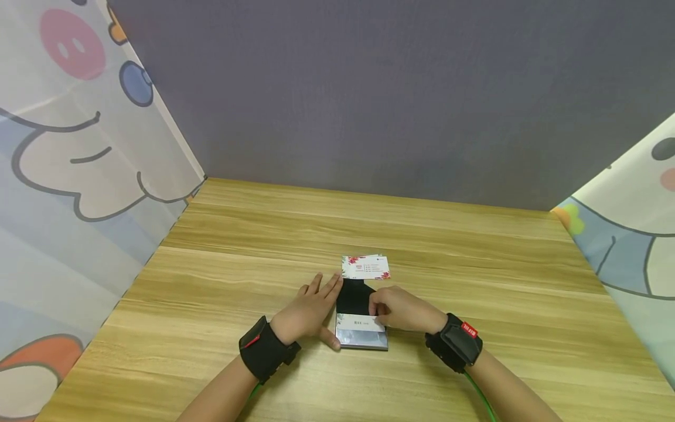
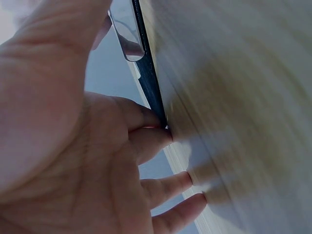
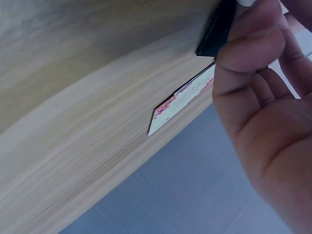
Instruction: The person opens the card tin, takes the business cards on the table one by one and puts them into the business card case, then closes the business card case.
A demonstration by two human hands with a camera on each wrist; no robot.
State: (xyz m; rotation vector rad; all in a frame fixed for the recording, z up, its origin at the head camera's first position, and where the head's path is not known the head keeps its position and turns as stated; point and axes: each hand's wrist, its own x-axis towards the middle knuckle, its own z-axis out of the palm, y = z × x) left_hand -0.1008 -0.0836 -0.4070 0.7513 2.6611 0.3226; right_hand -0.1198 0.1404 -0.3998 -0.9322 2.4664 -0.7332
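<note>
A small card case (image 1: 352,296) lies unfolded on the table, with a black upper part and a shiny metallic lower part. A white business card (image 1: 348,323) with printed text lies across its lower half. My right hand (image 1: 402,309) pinches the right end of this card between curled fingers and thumb. Along the case's left edge rests my left hand (image 1: 308,313), its fingers fairly straight and the thumb near the lower corner. In the left wrist view, fingertips (image 2: 168,136) touch the table and the case's edge. Just beyond the case lie overlapping floral business cards (image 1: 364,267).
The wood-grain table (image 1: 211,281) extends around the case on every side. A grey panel (image 1: 369,105) rises behind its far edge. Cartoon-printed curtains (image 1: 79,152) hang at the left and right.
</note>
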